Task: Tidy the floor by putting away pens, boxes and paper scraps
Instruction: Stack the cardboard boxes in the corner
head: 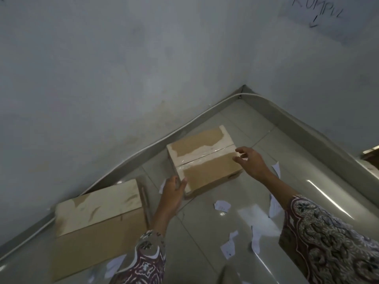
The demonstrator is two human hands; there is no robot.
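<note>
Small cardboard box (205, 160) is sitting on the tiled floor (205, 232) near the room corner, taped top seam facing up. Left hand (173, 193) is gripping the box's near left corner, thumb on top, fingers down the side. Right hand (250, 160) is hovering at the box's right edge with fingers spread and relaxed, holding nothing; contact unclear. Larger cardboard box (98, 226) is lying to the left against the wall. White paper scraps (221, 206) are lying scattered on the floor between and below the arms.
</note>
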